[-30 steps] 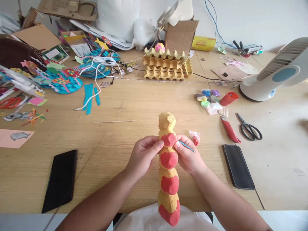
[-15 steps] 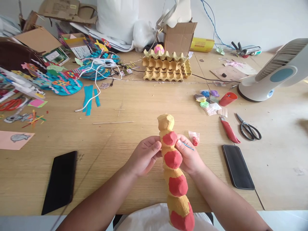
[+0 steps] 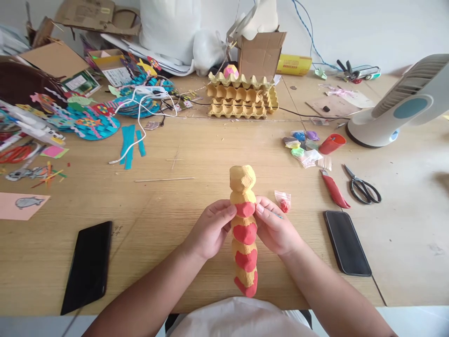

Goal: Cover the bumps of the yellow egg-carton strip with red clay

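Both my hands grip a long strip of yellow egg-carton cups (image 3: 243, 224) with several red patches on it, held over the near middle of the wooden table (image 3: 196, 154). My left hand (image 3: 210, 229) pinches its left side, fingers closed. My right hand (image 3: 275, 229) closes on its right side and also holds a thin blue tool, barely showing between the fingers. The strip points away from me, its plain yellow end farthest.
A small bag of red bits (image 3: 284, 201) lies just right of my hands. Further right are a phone (image 3: 346, 243), a red knife (image 3: 334, 189), scissors (image 3: 363, 189), a red cup (image 3: 333, 142) and a fan (image 3: 403, 105). Stacked egg trays (image 3: 242, 96) stand behind. A dark phone (image 3: 89, 264) lies left.
The strip swung its near end right, then back to straight and tipped more upright, so it looks shorter. The blue tool is now mostly hidden in my right hand.
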`<action>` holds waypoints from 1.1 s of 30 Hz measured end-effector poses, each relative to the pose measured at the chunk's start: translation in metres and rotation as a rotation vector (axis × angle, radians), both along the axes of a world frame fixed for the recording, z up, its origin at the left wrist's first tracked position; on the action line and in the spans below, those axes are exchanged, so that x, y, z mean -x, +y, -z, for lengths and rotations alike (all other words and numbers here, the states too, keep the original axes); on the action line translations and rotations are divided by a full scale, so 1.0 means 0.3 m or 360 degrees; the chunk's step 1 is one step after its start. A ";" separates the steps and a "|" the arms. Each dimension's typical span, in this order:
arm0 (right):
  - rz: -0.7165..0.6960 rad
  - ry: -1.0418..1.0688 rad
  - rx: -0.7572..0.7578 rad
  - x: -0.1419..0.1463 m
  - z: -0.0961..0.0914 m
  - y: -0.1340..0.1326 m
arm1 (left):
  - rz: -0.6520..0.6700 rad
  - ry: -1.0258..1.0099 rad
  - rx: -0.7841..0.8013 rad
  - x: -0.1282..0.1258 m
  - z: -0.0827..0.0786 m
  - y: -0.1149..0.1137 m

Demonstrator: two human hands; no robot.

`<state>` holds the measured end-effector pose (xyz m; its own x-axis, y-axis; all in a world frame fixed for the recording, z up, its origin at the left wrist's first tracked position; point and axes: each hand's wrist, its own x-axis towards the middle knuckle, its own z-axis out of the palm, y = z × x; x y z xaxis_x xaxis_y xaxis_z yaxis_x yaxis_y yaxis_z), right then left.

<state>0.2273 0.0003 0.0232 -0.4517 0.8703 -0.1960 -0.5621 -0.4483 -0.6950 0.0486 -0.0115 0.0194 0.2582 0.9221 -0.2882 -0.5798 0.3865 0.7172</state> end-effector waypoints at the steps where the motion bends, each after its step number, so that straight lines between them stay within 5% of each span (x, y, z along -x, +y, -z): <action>1: 0.0013 0.0006 0.0018 0.000 0.000 0.000 | 0.0010 0.0006 -0.0006 0.001 0.003 0.001; 14: 0.0007 -0.0151 0.0070 0.005 -0.009 -0.008 | 0.0114 0.0028 -0.0096 0.013 0.001 -0.003; 24: 0.0030 -0.0150 0.0272 0.020 -0.054 -0.026 | 0.0147 -0.0130 0.0122 0.001 -0.016 -0.013; 33: 0.0049 -0.0278 0.0384 0.028 -0.067 -0.025 | 0.0168 0.0066 0.0036 -0.021 -0.032 -0.010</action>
<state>0.2189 -0.0072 0.0434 -0.3673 0.8019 -0.4713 -0.4591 -0.5970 -0.6579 0.0550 -0.0146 0.0290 0.3408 0.8837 -0.3209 -0.5049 0.4600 0.7304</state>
